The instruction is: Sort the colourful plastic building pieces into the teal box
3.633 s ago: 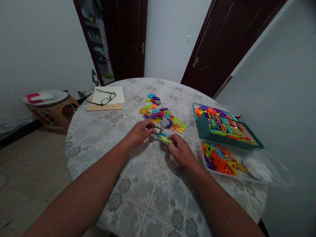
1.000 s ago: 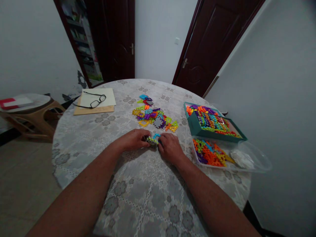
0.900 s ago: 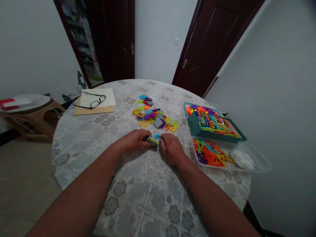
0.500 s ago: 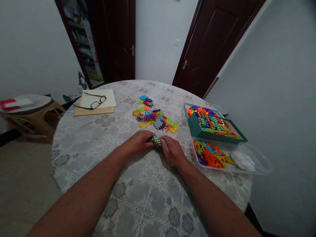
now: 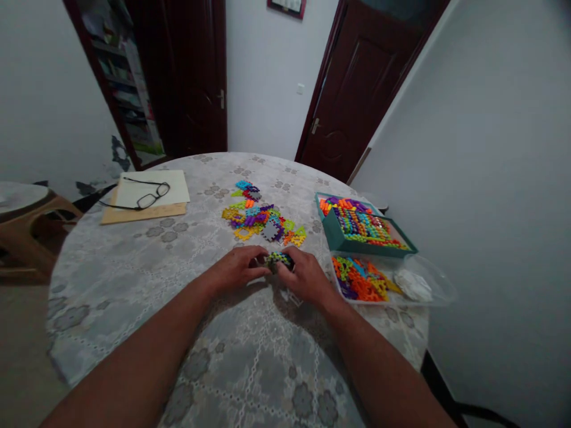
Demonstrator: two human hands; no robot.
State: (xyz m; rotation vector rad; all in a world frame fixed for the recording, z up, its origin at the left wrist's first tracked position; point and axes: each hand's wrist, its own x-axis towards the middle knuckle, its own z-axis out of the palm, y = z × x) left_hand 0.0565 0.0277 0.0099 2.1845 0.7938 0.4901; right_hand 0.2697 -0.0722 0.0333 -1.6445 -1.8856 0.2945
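Observation:
Between my two hands is a small block of interlocking plastic pieces (image 5: 277, 258), green, blue and dark, held just above the table. My left hand (image 5: 241, 265) pinches its left end between thumb and fingers. My right hand (image 5: 304, 272) grips the right end, thumb in front and fingers behind, covering part of it. Just beyond the hands lies a loose pile of flat toothed plastic pieces (image 5: 254, 219) in yellow, purple, blue, orange and grey.
A green box (image 5: 357, 242) of sorted colourful pieces stands at the right, partly over a clear plastic tub (image 5: 339, 285) of loose pieces. Black glasses (image 5: 146, 201) rest on papers (image 5: 176, 185) at the left. A patterned cloth covers the round table (image 5: 250, 356).
The camera view has shifted to the right. My right hand has moved further around the block, with its thumb now in front. Both hands still hold it.

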